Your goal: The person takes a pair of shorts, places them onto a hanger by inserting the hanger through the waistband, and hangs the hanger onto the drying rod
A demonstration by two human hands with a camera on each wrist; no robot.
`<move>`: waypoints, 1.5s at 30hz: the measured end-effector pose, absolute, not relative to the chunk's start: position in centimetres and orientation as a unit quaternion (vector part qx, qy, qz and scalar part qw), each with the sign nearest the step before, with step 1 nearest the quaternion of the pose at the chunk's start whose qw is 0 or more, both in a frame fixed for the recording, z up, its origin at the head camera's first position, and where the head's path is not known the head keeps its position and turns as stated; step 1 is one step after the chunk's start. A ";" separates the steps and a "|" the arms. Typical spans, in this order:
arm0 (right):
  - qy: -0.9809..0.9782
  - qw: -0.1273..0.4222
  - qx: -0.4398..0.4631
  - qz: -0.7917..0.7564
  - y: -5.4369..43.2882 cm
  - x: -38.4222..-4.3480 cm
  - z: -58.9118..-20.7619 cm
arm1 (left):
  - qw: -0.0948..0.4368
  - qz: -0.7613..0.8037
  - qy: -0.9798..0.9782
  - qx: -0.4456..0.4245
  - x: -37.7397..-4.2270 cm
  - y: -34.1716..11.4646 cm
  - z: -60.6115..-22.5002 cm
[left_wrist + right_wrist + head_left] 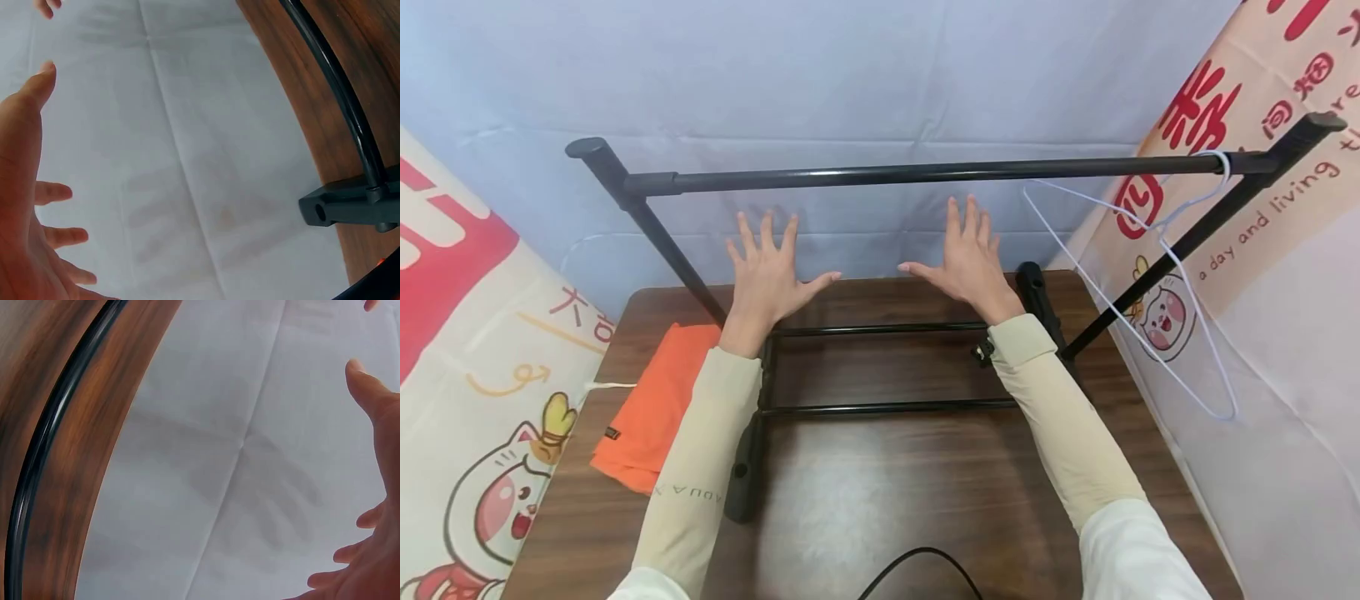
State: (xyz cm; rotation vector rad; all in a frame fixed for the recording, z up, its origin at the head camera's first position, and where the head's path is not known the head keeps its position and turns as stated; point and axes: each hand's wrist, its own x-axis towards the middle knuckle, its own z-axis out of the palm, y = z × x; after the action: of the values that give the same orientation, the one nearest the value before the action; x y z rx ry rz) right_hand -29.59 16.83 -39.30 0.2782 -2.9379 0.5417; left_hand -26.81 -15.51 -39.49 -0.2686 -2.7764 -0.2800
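Note:
Both hands reach forward over the table with fingers spread and nothing held. My left hand [767, 279] is below the left part of the black rack's top bar [880, 175], thumb pointing inward. The right hand [973, 262] mirrors it under the bar's right half. In the left wrist view the left hand [25, 187] shows its thumb and several fingertips before the pale cloth backdrop [169, 150]. The right wrist view shows the right hand [381, 487] likewise spread. A lilac wire hanger [1195, 292] hangs at the bar's right end.
A folded orange cloth [658, 400] lies on the wooden table [880, 483] left of the rack's base. Two lower rods [887, 409] join the black feet. A black cable [925, 550] curves at the front edge. Printed cloths [467, 350] flank both sides.

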 end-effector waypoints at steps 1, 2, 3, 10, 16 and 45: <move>-0.976 0.077 0.093 0.181 16.8 -29.5 -39.3 | 0.175 -0.100 -0.975 -0.098 -26.7 -15.4 -39.4; -0.976 0.084 0.094 0.180 16.7 -29.4 -39.3 | 0.182 -0.102 -0.973 -0.103 -26.6 -15.4 -39.3; -0.975 0.090 0.096 0.180 16.6 -29.2 -39.3 | 0.188 -0.103 -0.971 -0.106 -26.5 -15.4 -39.3; -0.968 0.092 0.119 0.201 15.7 -28.0 -39.9 | 0.227 -0.112 -0.961 -0.115 -25.1 -15.9 -38.9; -0.963 0.074 0.117 0.233 15.4 -26.7 -39.8 | 0.220 -0.136 -0.958 -0.126 -24.0 -16.0 -38.5; -0.948 0.019 0.184 0.260 10.4 -21.1 -39.8 | 0.124 -0.351 -0.923 -0.097 -17.1 -18.6 -35.9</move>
State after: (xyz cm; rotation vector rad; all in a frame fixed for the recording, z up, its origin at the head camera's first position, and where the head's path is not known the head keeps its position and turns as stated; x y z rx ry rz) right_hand -21.12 10.40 -39.77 0.5716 -2.9420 0.8068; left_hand -17.08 -18.60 -35.91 -0.2840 -2.6902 -1.0243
